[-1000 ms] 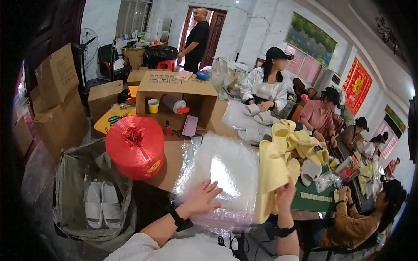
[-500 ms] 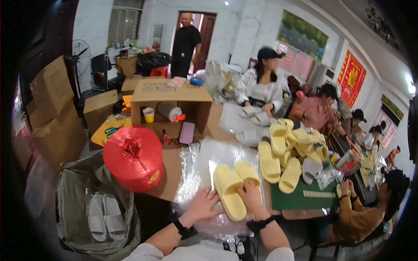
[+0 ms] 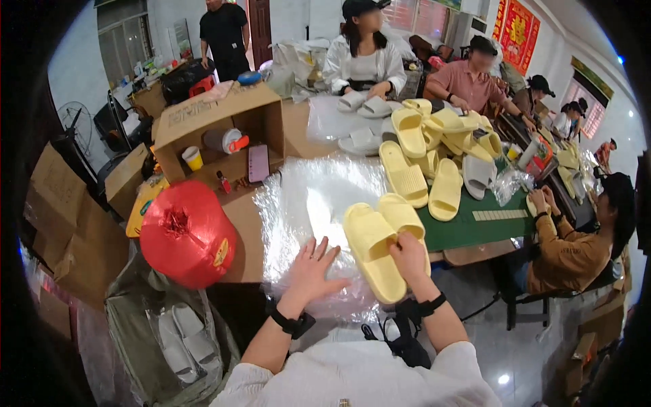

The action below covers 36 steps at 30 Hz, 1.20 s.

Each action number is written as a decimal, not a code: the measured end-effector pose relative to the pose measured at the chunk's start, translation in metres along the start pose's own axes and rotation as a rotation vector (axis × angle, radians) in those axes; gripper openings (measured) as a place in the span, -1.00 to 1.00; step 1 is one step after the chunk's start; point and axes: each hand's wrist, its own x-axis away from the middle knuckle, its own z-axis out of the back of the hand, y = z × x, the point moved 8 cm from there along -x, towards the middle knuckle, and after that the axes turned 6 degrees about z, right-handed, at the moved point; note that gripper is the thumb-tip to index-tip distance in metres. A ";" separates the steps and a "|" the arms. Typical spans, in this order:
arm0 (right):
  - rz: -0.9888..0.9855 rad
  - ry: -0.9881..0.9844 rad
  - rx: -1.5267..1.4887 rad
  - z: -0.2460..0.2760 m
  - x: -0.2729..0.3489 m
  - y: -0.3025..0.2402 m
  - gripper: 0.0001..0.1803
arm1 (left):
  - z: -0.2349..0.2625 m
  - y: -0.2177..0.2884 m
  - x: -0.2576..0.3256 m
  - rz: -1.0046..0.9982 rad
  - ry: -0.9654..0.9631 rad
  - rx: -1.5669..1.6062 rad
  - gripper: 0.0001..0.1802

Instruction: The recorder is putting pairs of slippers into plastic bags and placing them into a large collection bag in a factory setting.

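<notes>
While the right hand [image 3: 409, 256], closed, grips the yellow slippers [image 3: 369, 232] over the right side of the clear film [image 3: 298, 193], hold them parallel. Left hand [image 3: 313, 271] spread, empty: press lightly so film can't slide. Right fingertips hidden; glare muddies film edges; can't tell if soles touch it.

Pale walls [image 3: 289, 24] are broken by an upper-left window [image 3: 125, 37] and, at the top, a reddish door [image 3: 260, 34]; a red banner [image 3: 517, 35] is hung upper right. A black chair [image 3: 110, 125] is placed at the left. Bright light is mirrored in the glossy lower-right floor [image 3: 475, 356].
</notes>
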 end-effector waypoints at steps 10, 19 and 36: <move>-0.234 0.446 -0.458 0.121 0.104 0.055 -0.74 | 0.006 0.009 -0.001 0.048 -0.025 -0.088 0.06; -0.442 0.575 -0.810 0.111 0.145 0.075 -0.77 | 0.039 0.016 -0.002 -0.068 0.024 0.111 0.04; -0.281 0.527 -0.945 0.098 0.129 0.014 -0.69 | 0.023 0.032 0.028 -0.070 0.037 -0.073 -0.40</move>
